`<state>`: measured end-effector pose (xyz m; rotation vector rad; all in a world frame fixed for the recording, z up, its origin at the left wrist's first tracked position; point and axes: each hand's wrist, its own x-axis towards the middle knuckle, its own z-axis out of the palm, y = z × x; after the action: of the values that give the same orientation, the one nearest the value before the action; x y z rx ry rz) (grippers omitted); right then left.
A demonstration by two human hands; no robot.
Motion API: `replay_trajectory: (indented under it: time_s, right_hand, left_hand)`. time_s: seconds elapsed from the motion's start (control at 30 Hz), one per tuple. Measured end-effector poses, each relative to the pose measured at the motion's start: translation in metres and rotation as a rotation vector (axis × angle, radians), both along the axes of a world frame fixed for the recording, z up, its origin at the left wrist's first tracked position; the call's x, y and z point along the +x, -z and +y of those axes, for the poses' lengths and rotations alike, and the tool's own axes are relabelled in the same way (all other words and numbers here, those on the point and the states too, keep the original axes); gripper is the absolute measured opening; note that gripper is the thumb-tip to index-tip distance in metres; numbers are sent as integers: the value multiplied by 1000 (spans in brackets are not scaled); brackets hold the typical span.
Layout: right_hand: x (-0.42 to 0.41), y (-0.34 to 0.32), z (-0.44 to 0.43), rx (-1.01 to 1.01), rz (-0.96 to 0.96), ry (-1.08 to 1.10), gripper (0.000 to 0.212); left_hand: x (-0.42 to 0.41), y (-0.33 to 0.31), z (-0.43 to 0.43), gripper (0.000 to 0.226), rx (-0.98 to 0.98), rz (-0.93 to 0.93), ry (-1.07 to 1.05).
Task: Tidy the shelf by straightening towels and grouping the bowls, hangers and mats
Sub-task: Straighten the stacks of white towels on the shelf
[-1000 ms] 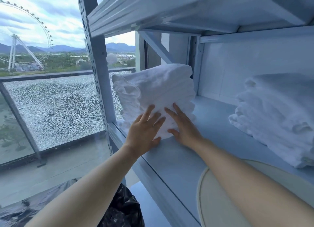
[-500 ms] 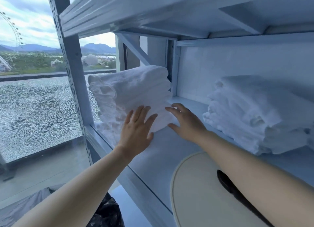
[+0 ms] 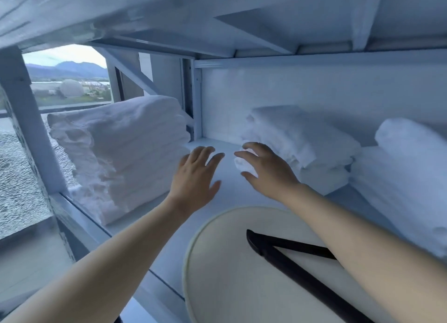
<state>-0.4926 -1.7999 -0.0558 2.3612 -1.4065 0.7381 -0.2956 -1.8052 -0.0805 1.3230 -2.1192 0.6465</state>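
A tall stack of folded white towels (image 3: 125, 158) stands at the left end of the white shelf board (image 3: 225, 187). A lower, untidy pile of white towels (image 3: 302, 143) lies in the middle, and a third pile (image 3: 406, 177) at the right. My left hand (image 3: 193, 180) hovers over the bare board between the left and middle stacks, fingers spread, holding nothing. My right hand (image 3: 266, 170) reaches to the front left corner of the middle pile, fingers extended against it. A round cream mat (image 3: 232, 262) lies at the shelf's front with a black hanger (image 3: 297, 272) on it.
The shelf above (image 3: 217, 13) hangs low over the towels. A metal upright (image 3: 26, 119) stands at the left front corner, with cracked window glass (image 3: 17, 182) behind it. The white back wall (image 3: 314, 90) closes the shelf bay.
Both hands have left the left towel stack and moved right. The right hand now reaches the middle pile. My view has swung right, showing a third pile and the hanger.
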Motion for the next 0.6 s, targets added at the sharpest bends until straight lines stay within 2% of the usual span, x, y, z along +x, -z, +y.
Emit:
replay_trajectory:
  time_s: [0.13, 0.23, 0.43, 0.6]
  right_hand:
    - [-32, -8, 9, -121, 20, 34, 43]
    - [-61, -9, 15, -145, 20, 92, 47]
    - [-113, -8, 31, -21, -82, 174, 71]
    - [-140, -3, 36, 62, -92, 251, 77]
  left_hand:
    - [-34, -10, -1, 61, 16, 15, 66]
    - [-66, -13, 0, 62, 34, 15, 133]
    - [-128, -16, 5, 70, 73, 29, 252]
    - [-168, -20, 5, 81, 45, 44, 315]
